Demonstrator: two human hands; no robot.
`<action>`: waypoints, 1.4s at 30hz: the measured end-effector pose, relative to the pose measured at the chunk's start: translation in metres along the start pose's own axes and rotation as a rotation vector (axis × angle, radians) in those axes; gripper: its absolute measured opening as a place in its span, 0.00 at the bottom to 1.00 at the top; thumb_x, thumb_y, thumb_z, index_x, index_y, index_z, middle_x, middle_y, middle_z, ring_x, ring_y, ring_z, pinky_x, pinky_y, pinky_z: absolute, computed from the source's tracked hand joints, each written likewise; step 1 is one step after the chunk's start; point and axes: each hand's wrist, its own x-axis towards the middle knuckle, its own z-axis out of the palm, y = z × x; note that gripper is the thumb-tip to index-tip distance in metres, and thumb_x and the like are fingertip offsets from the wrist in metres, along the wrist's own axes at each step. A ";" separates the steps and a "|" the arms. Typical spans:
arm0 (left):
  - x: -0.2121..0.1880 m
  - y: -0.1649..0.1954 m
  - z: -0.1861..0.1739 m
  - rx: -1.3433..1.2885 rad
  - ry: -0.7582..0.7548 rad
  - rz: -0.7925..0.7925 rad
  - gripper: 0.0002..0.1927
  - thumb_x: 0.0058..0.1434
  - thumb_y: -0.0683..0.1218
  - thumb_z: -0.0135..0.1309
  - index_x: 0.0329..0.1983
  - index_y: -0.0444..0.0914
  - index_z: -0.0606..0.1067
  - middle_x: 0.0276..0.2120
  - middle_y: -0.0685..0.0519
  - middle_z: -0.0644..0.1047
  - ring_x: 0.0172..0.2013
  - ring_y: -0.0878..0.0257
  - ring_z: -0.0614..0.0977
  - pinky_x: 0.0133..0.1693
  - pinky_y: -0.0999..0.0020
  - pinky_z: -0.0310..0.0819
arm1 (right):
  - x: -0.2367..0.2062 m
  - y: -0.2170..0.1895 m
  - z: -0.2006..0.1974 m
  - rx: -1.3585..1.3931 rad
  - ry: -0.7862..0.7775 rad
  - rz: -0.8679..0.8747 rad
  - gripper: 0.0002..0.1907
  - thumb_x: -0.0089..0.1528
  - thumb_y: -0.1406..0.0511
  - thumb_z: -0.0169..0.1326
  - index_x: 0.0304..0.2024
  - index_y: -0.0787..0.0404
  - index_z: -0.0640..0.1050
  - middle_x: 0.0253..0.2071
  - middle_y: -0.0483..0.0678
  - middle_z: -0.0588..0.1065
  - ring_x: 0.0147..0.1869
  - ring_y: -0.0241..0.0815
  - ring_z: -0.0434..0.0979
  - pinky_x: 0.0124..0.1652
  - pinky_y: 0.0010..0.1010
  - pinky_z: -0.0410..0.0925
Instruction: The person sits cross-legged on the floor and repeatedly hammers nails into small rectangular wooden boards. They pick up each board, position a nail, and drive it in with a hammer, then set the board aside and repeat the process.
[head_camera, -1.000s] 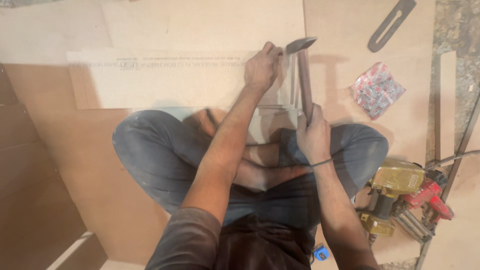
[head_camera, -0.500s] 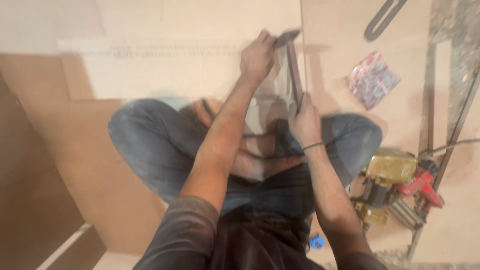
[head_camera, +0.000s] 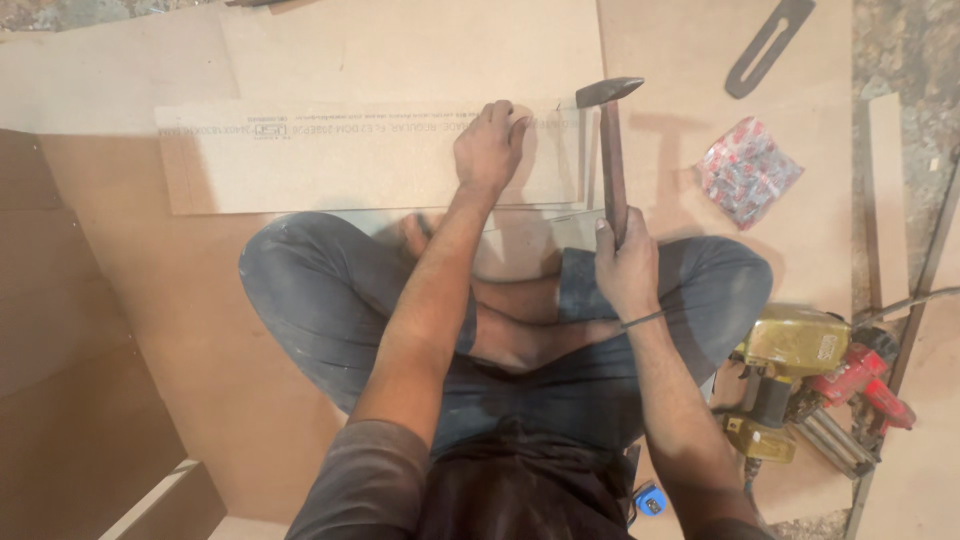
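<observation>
Person seated cross-legged on the board-covered floor (head_camera: 250, 330). Right hand (head_camera: 625, 265) wrapped shut around the lower handle of a hammer (head_camera: 610, 150); the shaft runs up from the fingers and the dark head sits well beyond them, raised over the right end of a pale fibreboard strip (head_camera: 330, 160). Left hand (head_camera: 490, 150) rests on that strip, fingers curled with the tips pinched together at its far edge, level with the hammer head and just left of it. Whether a nail sits between those fingertips cannot be told; too small.

Progress, as judged: strip is laid in place and held down; hammer poised, not in contact. No driven fastener heads can be made out, so the striking appears mostly ahead.

Versus one second ago: hammer head then lay closer to the left fingers; now it stands further right and the handle sits more upright. Left hand has stayed on the strip.

Beyond the right fingers: red-and-white packet (head_camera: 748, 172), flat metal bar (head_camera: 768, 45). Below them: yellow power tool (head_camera: 790, 350).
</observation>
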 end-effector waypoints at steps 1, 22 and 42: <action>-0.001 -0.001 0.001 0.010 0.015 0.023 0.13 0.65 0.54 0.56 0.44 0.42 0.73 0.38 0.50 0.79 0.37 0.50 0.82 0.37 0.53 0.77 | 0.001 -0.001 -0.001 -0.020 -0.001 -0.022 0.13 0.69 0.63 0.52 0.48 0.68 0.72 0.32 0.64 0.76 0.39 0.65 0.79 0.38 0.50 0.69; 0.000 -0.009 0.012 0.043 0.071 0.064 0.10 0.65 0.51 0.55 0.40 0.43 0.70 0.33 0.51 0.78 0.34 0.51 0.82 0.34 0.53 0.76 | 0.017 -0.016 -0.013 -0.126 -0.027 -0.106 0.14 0.69 0.64 0.50 0.53 0.68 0.70 0.33 0.68 0.76 0.41 0.72 0.78 0.38 0.58 0.68; -0.008 -0.003 -0.015 -0.100 -0.025 0.069 0.07 0.64 0.48 0.53 0.43 0.43 0.72 0.38 0.48 0.80 0.39 0.47 0.82 0.39 0.49 0.75 | -0.018 0.005 -0.002 -0.087 -0.007 -0.152 0.16 0.66 0.63 0.54 0.51 0.67 0.71 0.36 0.68 0.77 0.42 0.73 0.77 0.39 0.57 0.70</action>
